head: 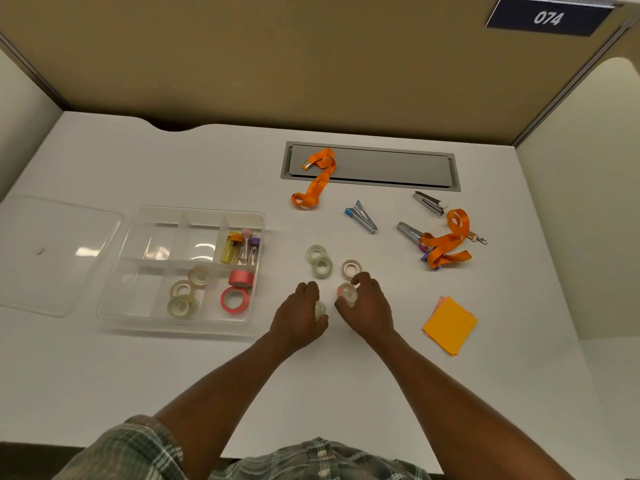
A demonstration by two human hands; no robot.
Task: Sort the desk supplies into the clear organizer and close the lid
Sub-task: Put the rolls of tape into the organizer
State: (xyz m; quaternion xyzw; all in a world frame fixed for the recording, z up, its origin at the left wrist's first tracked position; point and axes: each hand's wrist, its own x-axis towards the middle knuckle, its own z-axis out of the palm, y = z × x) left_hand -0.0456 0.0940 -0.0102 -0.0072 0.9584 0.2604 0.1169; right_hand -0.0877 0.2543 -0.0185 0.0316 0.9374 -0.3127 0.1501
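- The left hand (299, 313) has its fingers curled round a small clear thing (320, 308). Most of it is hidden in the fist (it looks like a tape roll, but I cannot tell for sure).
- The right hand (367, 304) pinches a clear tape roll (347, 293) between thumb and fingers, low over the desk (138, 375).
- Both hands are close together, to the right of the clear organizer (194, 210). The organizer stands open, and its lid (52, 254) lies flat just beside it on the left.
- Inside the organizer there are vials (242, 247) in the back right compartment, three clear rolls (173, 308) in the front middle one, and two pink rolls (240, 278) in the front right one.
- Loose on the desk beyond the hands are three more tape rolls (329, 269), three staplers (363, 220) and two orange lanyards (446, 240).
- Orange sticky notes (450, 323) lie to the right of the right hand.
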